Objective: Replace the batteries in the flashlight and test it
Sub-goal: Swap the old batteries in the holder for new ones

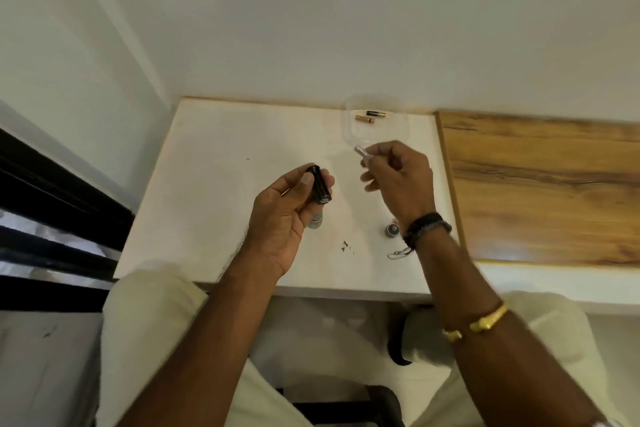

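My left hand (287,215) grips a black cylindrical battery holder (320,188) between thumb and fingers, above the white table (221,184). My right hand (398,180) pinches a small pale battery (362,152), blurred, just in front of a clear plastic container (401,135). Two batteries (370,116) lie inside that container. A grey flashlight body (316,221) stands on the table, partly hidden under my left hand. The flashlight's tail cap (392,229) with a thin lanyard (400,253) lies near my right wrist.
The white table meets a wall at the back and a wooden surface (540,184) on the right. Small dark scraps (347,247) lie near the table's front. My lap and a chair are below the table's front edge.
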Motion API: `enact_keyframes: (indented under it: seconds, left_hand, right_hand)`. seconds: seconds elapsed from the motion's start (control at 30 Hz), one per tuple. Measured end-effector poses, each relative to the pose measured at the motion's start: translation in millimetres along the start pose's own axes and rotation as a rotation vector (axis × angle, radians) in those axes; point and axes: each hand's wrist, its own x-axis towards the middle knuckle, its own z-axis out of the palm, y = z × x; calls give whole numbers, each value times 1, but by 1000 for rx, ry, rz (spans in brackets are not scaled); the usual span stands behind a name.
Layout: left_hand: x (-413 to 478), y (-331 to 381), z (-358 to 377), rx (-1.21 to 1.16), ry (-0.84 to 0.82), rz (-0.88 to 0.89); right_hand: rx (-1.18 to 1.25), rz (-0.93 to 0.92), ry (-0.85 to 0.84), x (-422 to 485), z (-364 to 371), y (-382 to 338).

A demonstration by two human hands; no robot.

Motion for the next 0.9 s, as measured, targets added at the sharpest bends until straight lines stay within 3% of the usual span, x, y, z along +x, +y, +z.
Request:
enact_keyframes:
  seconds: [0.13,0.37,0.73,0.9]
  left_hand:
    - [-20,-15,4,41,6,-28]
    - [-32,-29,3,130,5,-13]
    - [-32,-40,1,217,-18,32]
    - [-31,-41,-2,250,-3,39]
  right_hand:
    - [187,-26,-27,-51,-10,-5]
    - [265,-53,-124,-90,-28,0]
    - [-344,-462,-119,-100,-37,3]
    - [-517,-534,-149,-102,-35,1]
